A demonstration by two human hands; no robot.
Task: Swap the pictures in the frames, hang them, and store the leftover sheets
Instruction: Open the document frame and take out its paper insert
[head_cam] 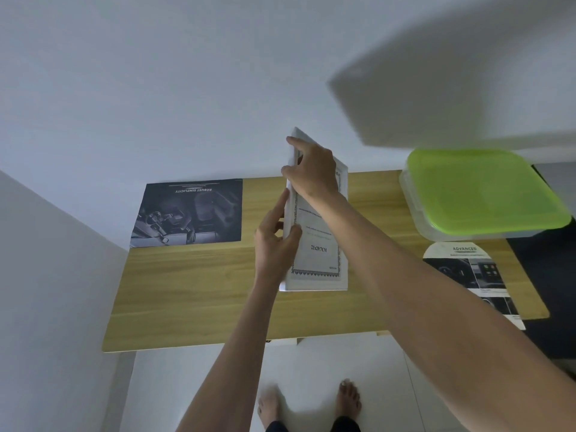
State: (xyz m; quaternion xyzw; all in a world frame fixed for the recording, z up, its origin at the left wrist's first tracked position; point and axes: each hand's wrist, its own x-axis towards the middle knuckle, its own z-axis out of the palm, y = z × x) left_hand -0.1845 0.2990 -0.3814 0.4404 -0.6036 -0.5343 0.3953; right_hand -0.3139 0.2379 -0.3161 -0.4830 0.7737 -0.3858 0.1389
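White and slim, the picture frame (318, 244) stands on its short lower edge on the wooden table (193, 294), turned so I see its front at a slant, with the sample sheet marked "21x29.7CM" behind the glass. My left hand (276, 241) grips the frame's left edge about halfway up: thumb on the front, index finger stretched up along the side, the other fingers curled behind it. My right hand (311, 171) holds the frame near its top, thumb and fingers curled round the same left edge and the wrist crossing in front of the glass. Well to the left of my left hand a dark printed sheet (188, 213) headed "ROBUST SIMPLICITY" lies flat at the back of the table, touching the wall. To the right of my right hand sits a clear storage box with a green lid (481, 190), and just nearer to me than that a second printed sheet (473, 275) headed "ADVANCED" hangs over the table's right edge. Below the table edge I see my bare feet (349, 397) on the pale floor.
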